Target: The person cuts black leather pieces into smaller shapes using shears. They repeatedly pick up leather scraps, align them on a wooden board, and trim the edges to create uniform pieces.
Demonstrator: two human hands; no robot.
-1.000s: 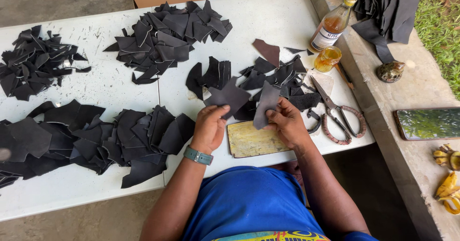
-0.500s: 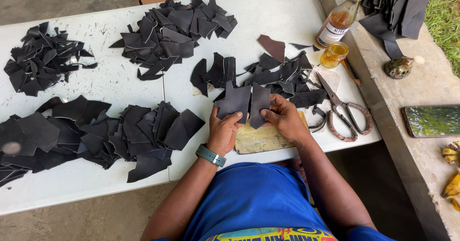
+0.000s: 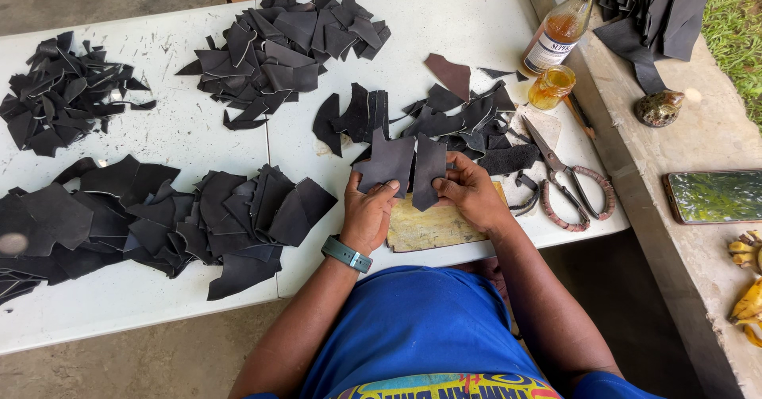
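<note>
seen from above, a person in a blue shirt sits at a white worktop (image 3: 444, 34) strewn with heaps of dark leather offcuts. the left hand (image 3: 367, 212), with a teal watch (image 3: 347, 254) on its wrist, grips a wide dark leather piece (image 3: 386, 161) by its lower edge, thumb on top. the right hand (image 3: 470, 192) pinches a narrower dark leather strip (image 3: 429, 169) the same way, fingers closed on its lower part. the two pieces are held side by side, edges touching, just above a worn tan cutting board (image 3: 432, 226) at the near edge of the worktop. a small heap of scraps (image 3: 468, 117) lies just beyond the hands. larger heaps sit at far centre (image 3: 290, 38), far left (image 3: 63, 93) and near left (image 3: 159, 212). right of the hands lie scissors (image 3: 567, 181) (handles wrapped in cord), with a small jar of amber liquid (image 3: 551, 87) and a bottle (image 3: 565, 24) further back. on a concrete ledge (image 3: 675, 153) to the right rest a phone (image 3: 714, 196) and bananas (image 3: 746, 284)
</note>
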